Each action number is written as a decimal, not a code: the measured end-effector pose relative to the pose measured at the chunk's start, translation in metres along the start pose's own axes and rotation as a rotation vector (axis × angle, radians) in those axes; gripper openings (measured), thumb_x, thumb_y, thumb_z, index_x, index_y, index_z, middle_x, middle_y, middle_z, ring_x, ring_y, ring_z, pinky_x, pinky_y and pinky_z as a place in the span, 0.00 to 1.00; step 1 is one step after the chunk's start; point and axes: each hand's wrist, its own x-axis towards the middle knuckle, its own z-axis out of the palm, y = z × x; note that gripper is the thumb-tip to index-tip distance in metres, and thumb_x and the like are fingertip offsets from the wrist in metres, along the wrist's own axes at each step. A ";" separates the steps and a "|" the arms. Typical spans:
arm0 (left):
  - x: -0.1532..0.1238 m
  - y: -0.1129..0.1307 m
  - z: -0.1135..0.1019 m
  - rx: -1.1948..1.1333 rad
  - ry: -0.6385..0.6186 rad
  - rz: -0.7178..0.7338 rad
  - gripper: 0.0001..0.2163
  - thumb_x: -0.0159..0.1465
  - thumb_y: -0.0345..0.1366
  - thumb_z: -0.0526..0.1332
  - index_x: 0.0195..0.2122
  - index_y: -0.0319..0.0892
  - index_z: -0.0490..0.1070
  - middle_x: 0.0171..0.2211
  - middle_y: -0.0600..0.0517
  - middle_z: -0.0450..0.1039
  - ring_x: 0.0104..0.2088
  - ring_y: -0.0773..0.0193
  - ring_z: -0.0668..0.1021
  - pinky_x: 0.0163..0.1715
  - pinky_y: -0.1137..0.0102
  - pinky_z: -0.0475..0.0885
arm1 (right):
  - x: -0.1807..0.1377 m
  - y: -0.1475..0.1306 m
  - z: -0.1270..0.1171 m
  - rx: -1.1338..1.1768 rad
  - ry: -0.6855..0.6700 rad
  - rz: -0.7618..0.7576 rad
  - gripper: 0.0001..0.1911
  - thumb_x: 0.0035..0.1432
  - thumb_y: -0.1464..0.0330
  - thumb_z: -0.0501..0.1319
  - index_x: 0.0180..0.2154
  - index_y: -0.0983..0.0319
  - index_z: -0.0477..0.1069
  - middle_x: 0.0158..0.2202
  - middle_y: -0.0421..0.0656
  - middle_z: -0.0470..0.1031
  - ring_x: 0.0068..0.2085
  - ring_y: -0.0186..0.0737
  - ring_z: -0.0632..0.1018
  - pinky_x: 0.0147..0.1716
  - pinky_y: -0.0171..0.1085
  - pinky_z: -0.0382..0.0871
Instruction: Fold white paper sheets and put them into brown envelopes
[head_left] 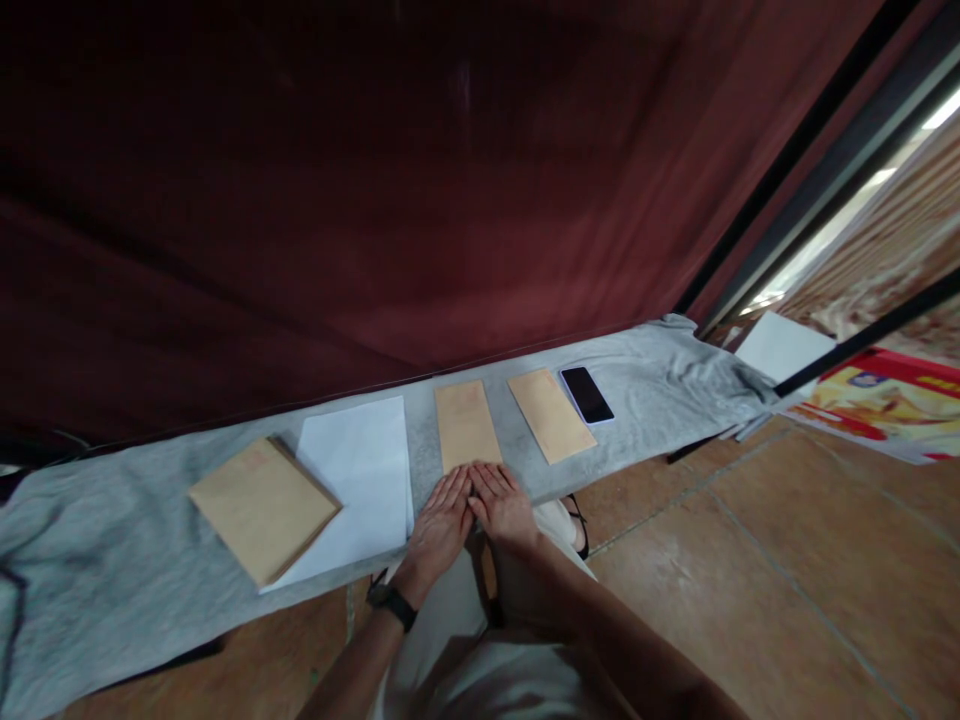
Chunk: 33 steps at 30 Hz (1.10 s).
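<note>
A tan envelope [466, 420] lies upright on the grey cloth in front of me. Over its near end rest my left hand [446, 515] and my right hand [504, 505], side by side and touching, with fingers stretched flat and pointing away from me. A dark watch is on my left wrist. To the right of my hands lies a second tan envelope [551, 415], slightly turned. On the left, a stack of tan envelopes [262, 505] sits at an angle, partly covering a stack of white paper [367, 470].
A phone [588, 395] with a dark screen lies beside the right envelope. The narrow table [97, 560] has a rumpled grey cloth over it. Behind it hangs a dark red curtain [375, 250]. At the far right are a black metal bar [862, 350] and a red-yellow printed box [892, 400].
</note>
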 end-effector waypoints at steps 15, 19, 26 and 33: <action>0.120 -0.029 0.005 0.004 -0.083 -0.030 0.28 0.74 0.45 0.41 0.70 0.35 0.54 0.72 0.42 0.53 0.72 0.55 0.54 0.70 0.54 0.53 | -0.007 0.003 0.013 -0.004 0.072 0.011 0.24 0.69 0.65 0.56 0.64 0.65 0.67 0.63 0.48 0.70 0.65 0.46 0.68 0.68 0.49 0.57; 0.143 -0.049 0.006 0.039 -0.030 -0.010 0.27 0.74 0.44 0.42 0.71 0.41 0.55 0.72 0.46 0.54 0.72 0.57 0.55 0.71 0.55 0.51 | -0.006 0.003 0.010 -0.012 0.057 0.003 0.27 0.69 0.67 0.55 0.67 0.63 0.62 0.66 0.47 0.67 0.66 0.45 0.67 0.68 0.49 0.57; 0.162 -0.072 0.007 0.060 0.026 -0.075 0.26 0.73 0.45 0.44 0.70 0.47 0.58 0.71 0.48 0.57 0.71 0.53 0.56 0.69 0.51 0.51 | -0.005 0.002 0.007 -0.024 0.038 0.007 0.28 0.69 0.66 0.55 0.68 0.63 0.59 0.67 0.47 0.64 0.66 0.46 0.67 0.68 0.48 0.56; 0.160 -0.066 0.007 0.059 -0.012 -0.003 0.24 0.73 0.42 0.43 0.69 0.55 0.58 0.69 0.54 0.61 0.71 0.55 0.56 0.69 0.49 0.48 | -0.005 0.002 0.006 -0.021 0.021 0.007 0.28 0.69 0.68 0.54 0.68 0.63 0.59 0.67 0.47 0.64 0.67 0.46 0.66 0.68 0.49 0.56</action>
